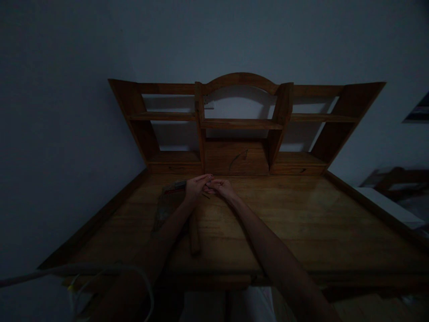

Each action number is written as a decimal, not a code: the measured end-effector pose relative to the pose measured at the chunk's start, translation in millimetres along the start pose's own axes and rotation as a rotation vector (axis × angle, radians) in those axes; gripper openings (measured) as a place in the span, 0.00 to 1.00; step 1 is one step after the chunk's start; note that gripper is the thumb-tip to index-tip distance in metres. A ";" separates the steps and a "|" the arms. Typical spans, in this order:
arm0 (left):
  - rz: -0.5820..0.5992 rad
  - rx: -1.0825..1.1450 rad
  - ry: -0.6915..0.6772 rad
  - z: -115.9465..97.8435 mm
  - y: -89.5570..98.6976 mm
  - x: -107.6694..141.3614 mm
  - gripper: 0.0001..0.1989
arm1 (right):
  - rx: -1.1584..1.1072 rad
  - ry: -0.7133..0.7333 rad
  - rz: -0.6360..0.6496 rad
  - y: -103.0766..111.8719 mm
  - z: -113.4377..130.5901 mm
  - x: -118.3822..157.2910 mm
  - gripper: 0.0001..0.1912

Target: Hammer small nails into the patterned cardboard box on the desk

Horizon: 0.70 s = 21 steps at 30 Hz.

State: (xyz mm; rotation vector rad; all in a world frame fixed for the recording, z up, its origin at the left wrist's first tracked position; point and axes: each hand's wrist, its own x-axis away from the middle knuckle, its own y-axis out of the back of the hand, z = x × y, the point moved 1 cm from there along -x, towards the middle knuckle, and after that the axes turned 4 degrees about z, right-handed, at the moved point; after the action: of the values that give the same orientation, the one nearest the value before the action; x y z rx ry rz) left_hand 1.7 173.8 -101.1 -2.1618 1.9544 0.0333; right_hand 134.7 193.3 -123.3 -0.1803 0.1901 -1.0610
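My left hand (196, 187) and my right hand (223, 188) meet above the desk, close to its back shelf unit. Their fingertips are pinched together around something too small and dim to name. A thin, short rod-like piece (206, 196) shows just below the fingers; whether it is held or lies on the wood I cannot tell. Under my left forearm lies a tool with a wooden handle (194, 237), its far end hidden by the arm. Left of that hand is a clear plastic bag (162, 208) with a dark and red item (174, 188) at its top.
The wooden desk (288, 219) carries a shelf unit (239, 124) with drawers and a central panel, on which a thin curved line (237, 158) shows. Raised edges border both sides. A pale cable (100, 267) crosses the lower left. A white surface (389, 205) stands right of the desk.
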 end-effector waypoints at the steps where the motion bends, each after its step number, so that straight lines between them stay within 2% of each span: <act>1: 0.004 0.009 0.007 -0.1 -0.7 0.1 0.21 | -0.004 0.003 0.004 0.2 -0.2 0.2 0.16; 12: 0.014 0.091 0.025 6.4 -1.5 -2.5 0.26 | -0.048 -0.027 0.058 -3.1 13.2 12.8 0.18; 21: 0.104 0.136 0.036 11.5 -3.5 -6.1 0.23 | -0.063 -0.034 0.043 -1.0 16.7 15.4 0.13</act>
State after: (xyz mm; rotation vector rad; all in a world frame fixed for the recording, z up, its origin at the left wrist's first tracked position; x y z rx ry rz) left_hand 6.0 182.2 -110.8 -1.9877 2.0248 -0.1191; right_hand 145.2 180.3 -107.9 -0.2492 0.1961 -1.0088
